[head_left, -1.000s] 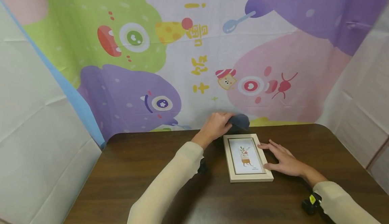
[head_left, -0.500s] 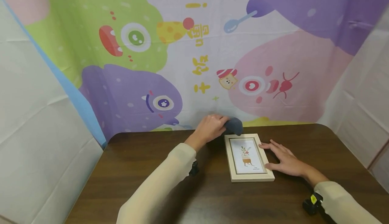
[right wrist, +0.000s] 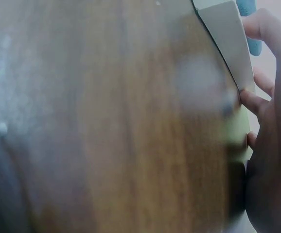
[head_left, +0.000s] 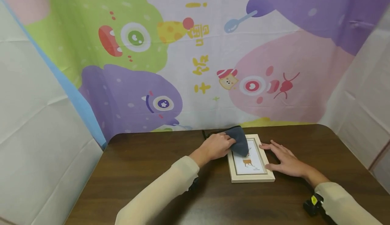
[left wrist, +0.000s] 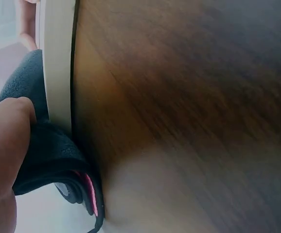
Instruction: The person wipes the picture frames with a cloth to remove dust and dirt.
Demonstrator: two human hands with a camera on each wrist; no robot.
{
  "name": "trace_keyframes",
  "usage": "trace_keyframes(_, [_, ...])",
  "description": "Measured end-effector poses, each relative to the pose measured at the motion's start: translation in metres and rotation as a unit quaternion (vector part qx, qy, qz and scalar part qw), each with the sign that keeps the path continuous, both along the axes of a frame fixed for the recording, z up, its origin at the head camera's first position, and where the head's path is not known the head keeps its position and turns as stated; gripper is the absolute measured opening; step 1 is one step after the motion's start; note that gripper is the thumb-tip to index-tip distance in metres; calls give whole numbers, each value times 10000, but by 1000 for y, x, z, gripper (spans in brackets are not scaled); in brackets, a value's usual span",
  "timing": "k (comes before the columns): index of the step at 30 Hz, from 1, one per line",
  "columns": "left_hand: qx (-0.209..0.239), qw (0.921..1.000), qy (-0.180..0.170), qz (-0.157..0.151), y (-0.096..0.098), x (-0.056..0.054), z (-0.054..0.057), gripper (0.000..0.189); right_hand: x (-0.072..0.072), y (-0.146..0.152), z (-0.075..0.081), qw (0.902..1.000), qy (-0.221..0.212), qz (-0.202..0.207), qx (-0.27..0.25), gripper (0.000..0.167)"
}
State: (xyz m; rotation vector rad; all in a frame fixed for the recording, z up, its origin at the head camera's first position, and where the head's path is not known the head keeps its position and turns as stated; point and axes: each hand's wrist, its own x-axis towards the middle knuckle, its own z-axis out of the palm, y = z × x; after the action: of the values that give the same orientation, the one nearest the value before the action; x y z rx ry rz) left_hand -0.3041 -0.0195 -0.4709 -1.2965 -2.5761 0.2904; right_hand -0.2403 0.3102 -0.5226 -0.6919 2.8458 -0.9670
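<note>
A cream picture frame (head_left: 253, 177) lies flat on the table, its picture a potted plant on white. My left hand (head_left: 217, 146) grips a dark blue-grey cloth (head_left: 240, 142) with black edging, which covers the frame's upper left part. In the left wrist view, the cloth (left wrist: 55, 148) bunches under the fingers and hangs over the frame's side (left wrist: 58, 63), with a pink strip showing in its folds. My right hand (head_left: 284, 160) has its fingers spread, with fingertips and thumb against the frame's right side. The right wrist view shows those fingers (right wrist: 253, 101) at the frame's edge (right wrist: 228, 34).
The dark brown wooden table (head_left: 137, 170) has rounded back corners. Behind it hangs a cloth backdrop (head_left: 198, 109) with cartoon monsters, and pale panels (head_left: 39, 123) stand at both sides. A small black device (head_left: 310, 206) is strapped at the right wrist.
My left hand first drew the cloth left behind the frame's far edge, then brought it nearer and down over the picture's upper part. Right hand and frame stay in place.
</note>
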Motion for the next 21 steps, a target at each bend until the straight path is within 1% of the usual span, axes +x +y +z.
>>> trace_keyframes(2, [-20,10000,-67,60,0,1,-2,34,0,-1,0,10000,-21,-9,-4,74])
trace_keyframes(5, [18,10000,-61,75,-1,2,-3,34,1,-1,1,10000,-41,-21,-26,75])
trace_keyframes(10, [17,10000,-64,2,-2,4,-4,34,2,-2,1,10000,18,11,-13,74])
trace_keyframes(13, [-29,10000,-10,-64,-2,8,-6,33,2,-1,0,10000,85,22,6,73])
trace_keyframes(17, [-42,9995,231,-220,-2,16,-7,32,1,-1,0,9999,133,17,-27,73])
trace_keyframes(21, [-115,9980,490,-371,-4,26,-8,32,0,1,-3,9997,164,2,-157,74])
